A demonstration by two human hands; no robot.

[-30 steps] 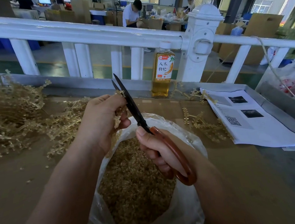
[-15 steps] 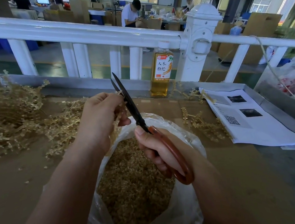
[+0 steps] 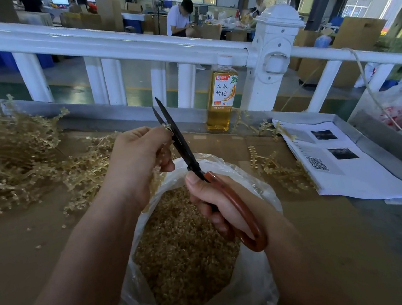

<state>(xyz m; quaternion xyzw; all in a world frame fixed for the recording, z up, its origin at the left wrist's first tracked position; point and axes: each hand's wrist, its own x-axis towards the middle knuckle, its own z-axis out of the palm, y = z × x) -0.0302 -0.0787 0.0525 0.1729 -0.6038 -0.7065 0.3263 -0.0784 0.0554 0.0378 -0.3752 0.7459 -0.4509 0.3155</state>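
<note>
— Warehouse hall beyond a white railing (image 3: 133,47), brown cardboard tabletop (image 3: 20,268) up front. What's in the hands?

— Scissors (image 3: 190,157), dark blades with a reddish-brown loop handle. The right hand (image 3: 226,207) grips the handle, fingers curled through the loop and thumb pressed up near the pivot.

— And the other one?

— The left hand (image 3: 140,159) pinches a pale gold plastic sprig (image 3: 158,179). One end sits at the blades and the rest hangs under the palm.

— Blades apart?

— Slightly, a narrow V at the tips.

— Where is all that?

— Middle of the frame, above the mouth of a clear plastic bag (image 3: 261,296) holding small gold snippings (image 3: 181,250).

— Room around it?

— At left, a big heap of sprigs (image 3: 8,159) reaches close to the left wrist. At right, a few loose sprigs and a stack of printed papers (image 3: 342,168) lie near the table's metal edge. A bottle of amber drink (image 3: 222,97) stands upright at the back by the railing, right of the blade tips. The lower left shows cardboard with a few stray crumbs.

— Which way do the scissors point?

— The long axis runs diagonally, handle at lower right toward the person, tips at upper left, raised toward the railing.
</note>
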